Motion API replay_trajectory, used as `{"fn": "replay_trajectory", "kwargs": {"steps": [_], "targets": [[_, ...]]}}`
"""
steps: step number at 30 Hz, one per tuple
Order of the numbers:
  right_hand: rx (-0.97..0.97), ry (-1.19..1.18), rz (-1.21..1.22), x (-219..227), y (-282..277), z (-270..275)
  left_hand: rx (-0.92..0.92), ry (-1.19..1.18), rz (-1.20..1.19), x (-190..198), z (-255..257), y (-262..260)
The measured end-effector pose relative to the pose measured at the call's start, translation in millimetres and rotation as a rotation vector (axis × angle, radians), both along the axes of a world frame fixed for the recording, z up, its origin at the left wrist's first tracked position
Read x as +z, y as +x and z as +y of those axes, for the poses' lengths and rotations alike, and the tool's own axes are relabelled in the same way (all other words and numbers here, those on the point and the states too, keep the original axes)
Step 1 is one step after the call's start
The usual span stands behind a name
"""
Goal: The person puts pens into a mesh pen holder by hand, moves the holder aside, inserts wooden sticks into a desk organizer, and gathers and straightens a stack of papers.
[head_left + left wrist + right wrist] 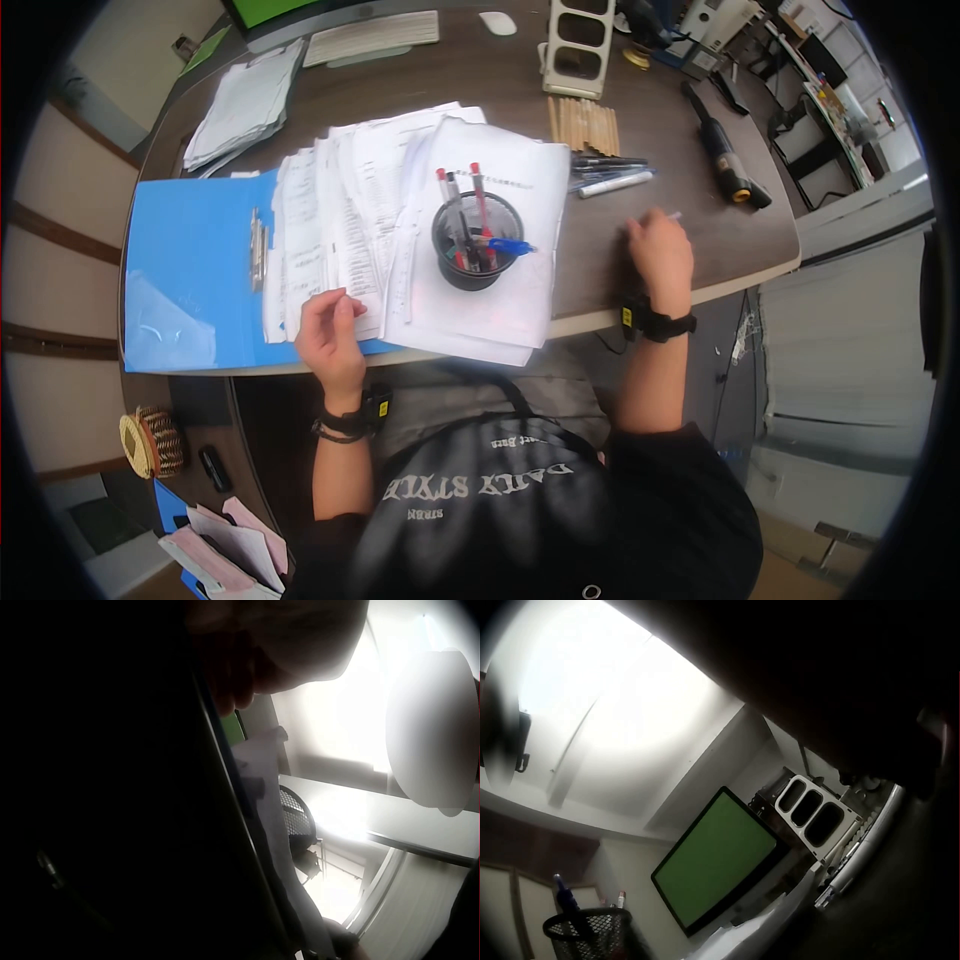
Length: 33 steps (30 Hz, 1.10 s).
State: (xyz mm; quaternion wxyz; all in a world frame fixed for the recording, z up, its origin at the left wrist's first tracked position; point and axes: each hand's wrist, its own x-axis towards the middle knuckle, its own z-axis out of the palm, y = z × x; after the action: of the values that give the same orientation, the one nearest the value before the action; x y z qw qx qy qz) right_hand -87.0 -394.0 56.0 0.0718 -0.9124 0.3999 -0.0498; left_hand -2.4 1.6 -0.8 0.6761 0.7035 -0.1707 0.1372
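Note:
My left hand (330, 335), fingers loosely curled and nothing in them, is at the near edge of the printed papers (345, 235) on a blue folder (175, 270). My right hand (660, 255) rests at the desk's right side, fingers curled. A slim pale thing (674, 216) pokes out past its fingers; most of it is hidden, and I cannot tell its kind. On the paper stack stands a black mesh pen cup (470, 275), holding several red-capped pens (477, 185) and a blue pen (512, 246). Both wrist views are mostly dark near the hands.
Beyond my right hand lie several pens and a white marker (615, 184), and a row of wooden sticks (585, 125). A beige holder (578, 50) stands behind them. A black handheld tool (725, 155) lies far right. Keyboard (375, 38), mouse (497, 23) and more papers (240, 105) sit at the back.

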Motion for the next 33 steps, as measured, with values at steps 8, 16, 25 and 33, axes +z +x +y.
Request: {"fn": "replay_trajectory", "kwargs": {"steps": [8,16,25,33], "targets": [[-0.029,0.352,-0.457,21.9,-14.8,25.9,0.022,0.045,0.006,-3.5,3.2,3.3],[0.602,1.019,-1.08,73.3,-0.2,104.2,0.013,0.054,-0.006,-4.6,2.2,3.1],[0.503,0.853,-0.933,61.6,25.7,104.7,0.003,0.001,0.029,-2.4,0.7,1.5],[0.711,1.054,-1.078,56.5,25.2,95.2,-0.002,0.014,0.014,-1.4,1.7,1.0]]}}
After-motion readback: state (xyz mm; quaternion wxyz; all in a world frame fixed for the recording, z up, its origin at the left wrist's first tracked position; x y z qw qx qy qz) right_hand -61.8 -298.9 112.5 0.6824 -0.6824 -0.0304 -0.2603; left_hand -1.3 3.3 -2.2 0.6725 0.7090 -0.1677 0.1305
